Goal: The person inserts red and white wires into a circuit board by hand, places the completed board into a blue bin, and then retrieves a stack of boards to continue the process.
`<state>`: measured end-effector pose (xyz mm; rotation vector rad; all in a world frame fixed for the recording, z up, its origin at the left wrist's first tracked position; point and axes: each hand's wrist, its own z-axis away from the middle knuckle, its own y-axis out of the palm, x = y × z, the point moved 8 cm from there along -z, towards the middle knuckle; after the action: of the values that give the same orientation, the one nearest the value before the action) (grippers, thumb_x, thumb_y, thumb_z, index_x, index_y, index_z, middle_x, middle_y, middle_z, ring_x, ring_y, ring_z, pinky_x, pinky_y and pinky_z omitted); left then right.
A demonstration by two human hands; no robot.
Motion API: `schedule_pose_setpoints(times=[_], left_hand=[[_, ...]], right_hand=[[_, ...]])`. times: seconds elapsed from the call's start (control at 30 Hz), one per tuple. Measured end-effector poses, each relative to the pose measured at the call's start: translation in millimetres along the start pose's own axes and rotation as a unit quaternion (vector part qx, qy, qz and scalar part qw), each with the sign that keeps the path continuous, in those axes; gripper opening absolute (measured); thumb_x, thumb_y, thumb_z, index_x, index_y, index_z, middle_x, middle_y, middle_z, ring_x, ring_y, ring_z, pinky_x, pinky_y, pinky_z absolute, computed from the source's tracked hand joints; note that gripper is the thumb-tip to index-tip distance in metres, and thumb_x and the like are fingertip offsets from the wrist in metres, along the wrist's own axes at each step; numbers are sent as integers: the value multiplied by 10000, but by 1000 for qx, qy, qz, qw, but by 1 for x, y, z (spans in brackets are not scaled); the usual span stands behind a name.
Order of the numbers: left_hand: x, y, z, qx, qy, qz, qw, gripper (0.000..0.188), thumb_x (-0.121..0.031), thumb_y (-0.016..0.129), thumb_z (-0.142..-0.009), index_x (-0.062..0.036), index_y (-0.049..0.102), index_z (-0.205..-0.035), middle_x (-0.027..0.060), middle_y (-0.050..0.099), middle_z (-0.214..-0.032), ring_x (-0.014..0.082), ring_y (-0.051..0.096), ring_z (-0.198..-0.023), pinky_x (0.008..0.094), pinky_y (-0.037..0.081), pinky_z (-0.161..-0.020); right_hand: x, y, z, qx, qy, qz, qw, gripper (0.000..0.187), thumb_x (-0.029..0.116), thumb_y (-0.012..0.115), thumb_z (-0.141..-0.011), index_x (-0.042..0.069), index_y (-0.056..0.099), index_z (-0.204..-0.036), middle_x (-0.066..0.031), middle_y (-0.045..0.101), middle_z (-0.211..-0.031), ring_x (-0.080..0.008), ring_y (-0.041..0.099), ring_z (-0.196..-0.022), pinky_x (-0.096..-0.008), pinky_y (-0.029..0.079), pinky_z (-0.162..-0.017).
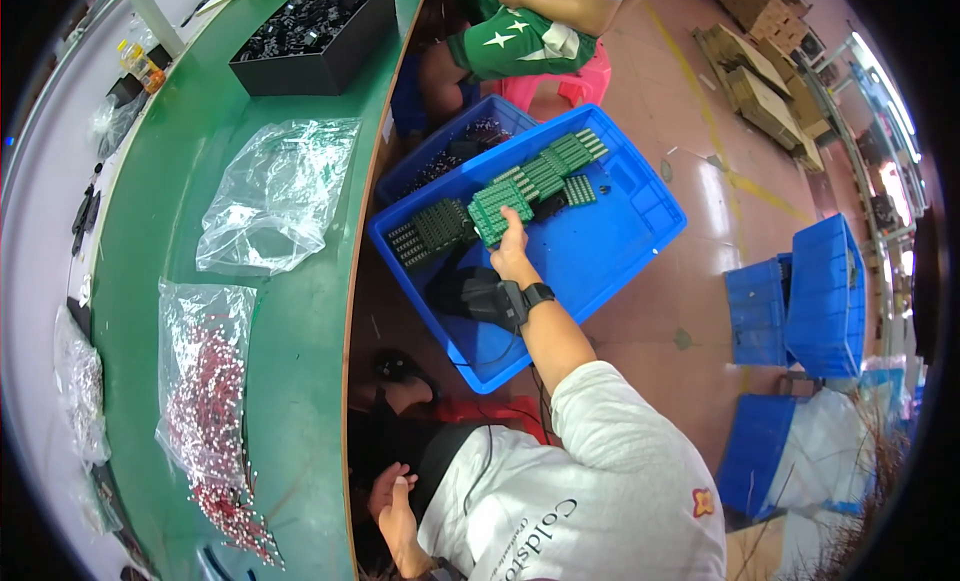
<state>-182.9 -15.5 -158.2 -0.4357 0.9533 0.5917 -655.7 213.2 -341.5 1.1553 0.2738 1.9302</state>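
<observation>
My right hand (511, 251) reaches over a large blue plastic bin (600, 291), thumb on top of a green circuit board panel (503, 209) and the other fingers hidden beneath it. Stacks of similar green boards (545, 171) lie just beyond it, toward the bin's far end. Darker board panels (430, 231) stand packed on the left side of the bin. A black cloth-like item (470, 293) lies in the bin beside my wrist. My left hand (397, 516) rests near my lap, fingers loosely bent and apart, holding nothing visible.
On the green workbench (300, 381) at left lie a bag of red wires with white ends (205, 391), a clear plastic bag (280, 196) and a black box of small black parts (310, 66). Another person (530, 36) sits beyond the bin. More blue bins (825, 296) stand right.
</observation>
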Motion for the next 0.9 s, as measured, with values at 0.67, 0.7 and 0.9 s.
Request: schedule_pose_setpoints(times=[0.67,0.7,0.9], left_hand=[[1,-2,21,74,60,62,994,273,-58,568,-953,40,620,-1203,125,686,-1091,162,660,-907,262,494,-815],[-1,-3,24,79,73,61,992,272,-57,569,-953,40,621,-1202,123,687,-1088,158,659,-907,262,493,-815],[-15,-11,44,75,116,90,986,254,-51,585,-950,41,623,-1184,120,689,-1077,150,656,-911,276,513,-843]], right_hand=[[129,114,249,355,61,28,932,721,541,593,-763,155,507,-1366,-118,580,-1332,-363,545,-1219,-596,408,-995],[130,129,268,365,65,30,928,721,541,593,-763,155,507,-1366,-118,580,-1332,-363,545,-1219,-596,408,-995],[96,200,356,524,133,108,835,597,426,585,-827,82,539,-1313,-131,645,-1216,-336,644,-1073,-518,543,-842]])
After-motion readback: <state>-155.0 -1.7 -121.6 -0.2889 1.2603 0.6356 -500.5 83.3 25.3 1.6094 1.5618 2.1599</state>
